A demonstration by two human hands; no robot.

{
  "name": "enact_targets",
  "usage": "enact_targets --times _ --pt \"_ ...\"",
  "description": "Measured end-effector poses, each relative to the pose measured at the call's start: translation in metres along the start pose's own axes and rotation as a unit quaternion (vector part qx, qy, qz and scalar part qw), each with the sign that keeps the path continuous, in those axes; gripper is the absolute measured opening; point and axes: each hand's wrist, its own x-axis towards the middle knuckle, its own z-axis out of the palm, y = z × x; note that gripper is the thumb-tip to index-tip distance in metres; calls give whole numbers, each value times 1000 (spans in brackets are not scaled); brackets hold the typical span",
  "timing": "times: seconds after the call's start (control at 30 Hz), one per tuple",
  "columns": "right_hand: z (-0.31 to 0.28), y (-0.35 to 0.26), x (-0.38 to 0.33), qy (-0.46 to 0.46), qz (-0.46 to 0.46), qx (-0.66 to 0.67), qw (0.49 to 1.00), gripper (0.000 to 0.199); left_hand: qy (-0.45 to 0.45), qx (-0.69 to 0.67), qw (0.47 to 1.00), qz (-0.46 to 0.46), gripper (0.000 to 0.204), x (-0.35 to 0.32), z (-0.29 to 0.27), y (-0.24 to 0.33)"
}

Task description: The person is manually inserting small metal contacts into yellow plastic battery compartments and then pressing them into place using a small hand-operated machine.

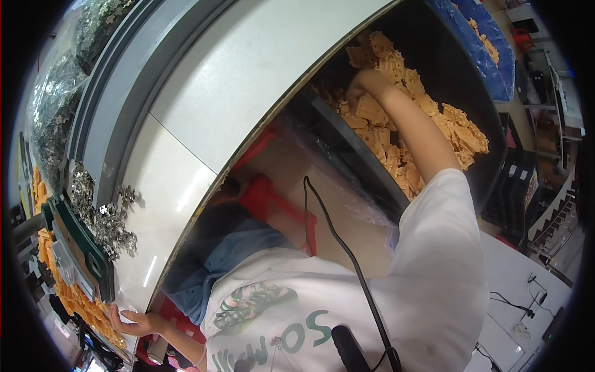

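A black cable (pixel 347 248) hangs closest, looping in front of the white T-shirt (pixel 266 304) and crossing the gap beside the bin; it could snag the right arm as that arm swings back. The left hand (pixel 141 323) is by the near corner of the white table (pixel 266 62), palm up, its fingers loosely curled and apart, with nothing visible in them. The right hand (pixel 370 84) reaches down into a black bin (pixel 356 149) just off the table's edge; its fingertips are buried among orange moulded plastic pieces (pixel 462 127), so whether they pinch one I cannot tell.

Those pieces lie in a loose, jumbled heap along the bin, so by the look of it plenty are left to handle. No piece joined to a metal part can be made out, so nothing shows as finished. Silver metal parts (pixel 108 223) lie scattered on the table between the grey tray (pixel 133 118) and a dark green fixture (pixel 83 242), which stands between the left hand and much of the far side.

Beyond the fixture is another orange heap (pixel 68 291), its state too blurred to judge. Clear bags (pixel 56 102) full of metal parts stand behind the tray, and past the bin a blue bag (pixel 477 37) holds more orange pieces.
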Motion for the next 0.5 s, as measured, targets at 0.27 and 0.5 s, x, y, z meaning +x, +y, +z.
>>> enact_targets --times 0.27,0.5 --pt "5 -15 10 -38 32 -191 980 61 -3 -11 1000 -4 21 1 0 3" --pt "10 5 -3 32 -70 -153 985 57 -4 -15 1000 -16 21 -2 -2 6"
